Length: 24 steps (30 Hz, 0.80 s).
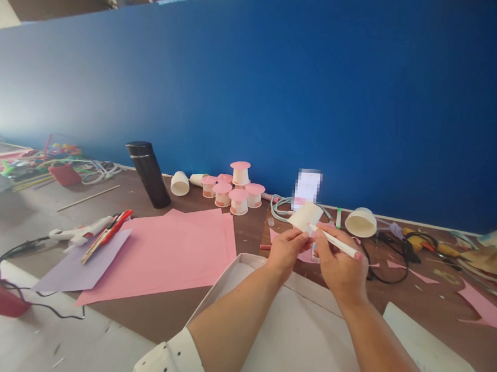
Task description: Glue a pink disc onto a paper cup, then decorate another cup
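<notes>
My left hand [284, 253] is closed on a small white paper cup [304, 216], gripping its near edge between thumb and fingers. In my right hand [340, 264] is a white marker [337, 243] with a pinkish-red end, held like a pen. The marker's tip meets or nearly meets the cup's side; contact cannot be told for certain. Just beyond, a phone [307, 187] with a blurred, lit screen leans against the blue partition. To the left stand several short paper cups [238, 202] topped with pink paper discs, one stacked above the others.
A white box lid [290, 334] lies under my forearms. Pink sheets [177, 254], a purple sheet [79, 268], a red utility knife [109, 235] and a glue gun [81, 232] are on the left. A black bottle [149, 174] stands behind; a loose cup [361, 222] and cables are at right.
</notes>
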Available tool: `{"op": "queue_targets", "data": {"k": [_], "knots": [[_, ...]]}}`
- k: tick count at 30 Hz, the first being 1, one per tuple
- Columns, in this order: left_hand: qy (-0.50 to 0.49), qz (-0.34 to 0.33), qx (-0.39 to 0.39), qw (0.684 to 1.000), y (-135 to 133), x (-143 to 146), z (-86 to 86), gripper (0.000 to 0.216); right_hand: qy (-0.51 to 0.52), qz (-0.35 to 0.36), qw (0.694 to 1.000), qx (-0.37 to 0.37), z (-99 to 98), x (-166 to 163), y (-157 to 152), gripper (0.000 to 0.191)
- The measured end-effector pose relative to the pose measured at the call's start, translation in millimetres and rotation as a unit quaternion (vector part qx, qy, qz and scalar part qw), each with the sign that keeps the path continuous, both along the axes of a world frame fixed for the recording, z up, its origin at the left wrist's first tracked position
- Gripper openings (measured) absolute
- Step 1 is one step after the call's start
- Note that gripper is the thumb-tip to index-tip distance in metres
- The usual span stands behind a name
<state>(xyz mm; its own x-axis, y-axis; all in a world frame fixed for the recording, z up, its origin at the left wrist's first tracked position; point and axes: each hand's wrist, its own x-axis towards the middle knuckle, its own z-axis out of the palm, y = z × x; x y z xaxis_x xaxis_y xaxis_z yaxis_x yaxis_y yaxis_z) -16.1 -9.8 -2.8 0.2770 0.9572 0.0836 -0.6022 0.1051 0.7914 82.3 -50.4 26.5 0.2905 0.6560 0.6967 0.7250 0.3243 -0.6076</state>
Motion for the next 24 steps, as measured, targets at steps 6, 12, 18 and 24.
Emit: {"op": "queue_targets", "data": {"k": [6, 12, 18, 24], "knots": [[-0.002, -0.002, -0.004, 1.0, -0.8, 0.2, 1.4, 0.029, 0.0, -0.005, 1.0, -0.006, 1.2, -0.7, -0.7, 0.026], [0.007, 0.0, -0.016, 1.0, -0.2, 0.8, 1.9, 0.03, 0.003, -0.004, 1.0, -0.008, 0.8, -1.1, -0.4, 0.024], [0.008, -0.001, -0.016, 1.0, 1.2, 1.2, -0.9, 0.031, -0.001, -0.01, 1.0, -0.015, 1.0, -0.8, -0.7, 0.026], [0.005, -0.003, -0.016, 1.0, 1.4, 1.3, -0.9, 0.03, -0.01, -0.019, 1.0, -0.01, 0.6, -0.5, -0.8, 0.026]]}}
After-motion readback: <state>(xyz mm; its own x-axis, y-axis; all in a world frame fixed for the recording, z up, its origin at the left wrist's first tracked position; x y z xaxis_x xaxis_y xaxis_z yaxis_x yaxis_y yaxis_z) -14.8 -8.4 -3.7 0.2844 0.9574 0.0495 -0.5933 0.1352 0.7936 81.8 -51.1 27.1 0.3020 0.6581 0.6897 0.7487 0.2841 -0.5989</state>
